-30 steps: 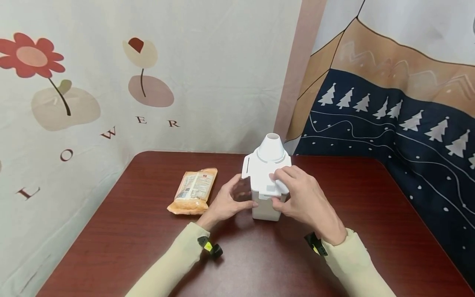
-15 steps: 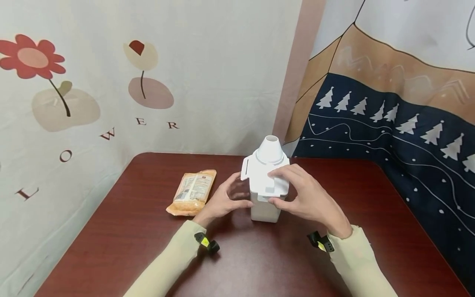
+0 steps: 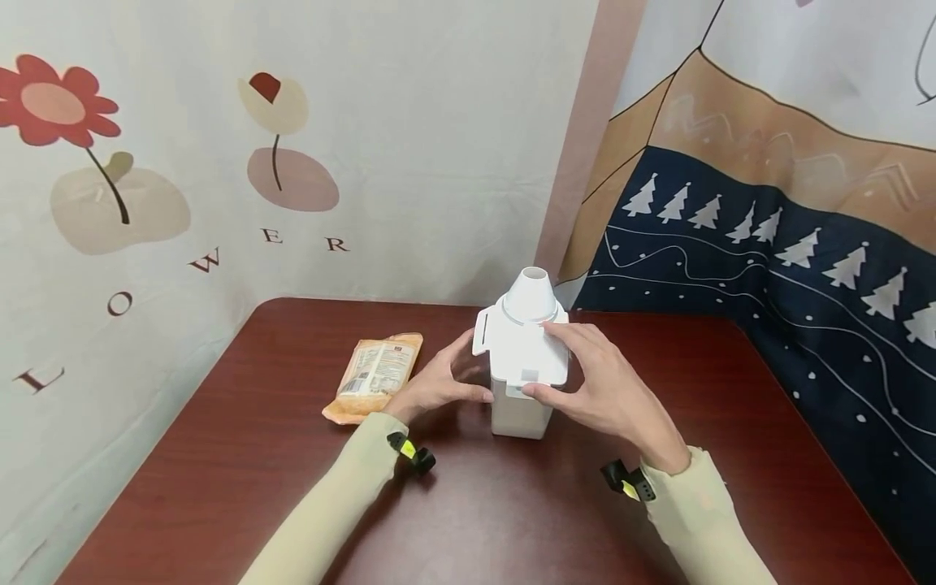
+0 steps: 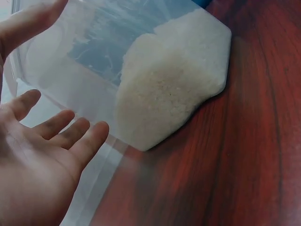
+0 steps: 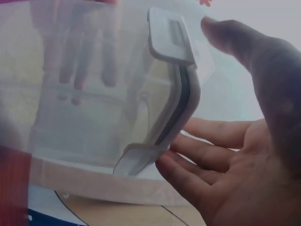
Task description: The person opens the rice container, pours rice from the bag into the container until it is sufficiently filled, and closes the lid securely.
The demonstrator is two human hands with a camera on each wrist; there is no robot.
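A clear plastic storage container (image 3: 519,416) stands upright on the table, its white lid (image 3: 512,353) topped by a cone-shaped cap (image 3: 532,297). Pale, rice-like grains (image 4: 164,94) fill its lower part. My left hand (image 3: 437,383) is at the container's left side, fingers spread and relaxed, thumb tip close to the front corner. Over the lid's right front is my right hand (image 3: 614,390); its fingers touch the lid's edge near a side latch (image 5: 138,159), and the thumb stands apart from the front latch (image 5: 171,35). A flap (image 3: 480,331) sticks out at the lid's left.
An orange plastic food packet (image 3: 376,378) with a printed white label lies left of the container, just behind my left wrist. The dark red-brown wooden table (image 3: 483,520) ends at the back against a flower-printed curtain (image 3: 409,162).
My right fingers have slid from the lid's top toward its right edge, and the hand has widened a little. The left hand stays beside the container, which stands in place.
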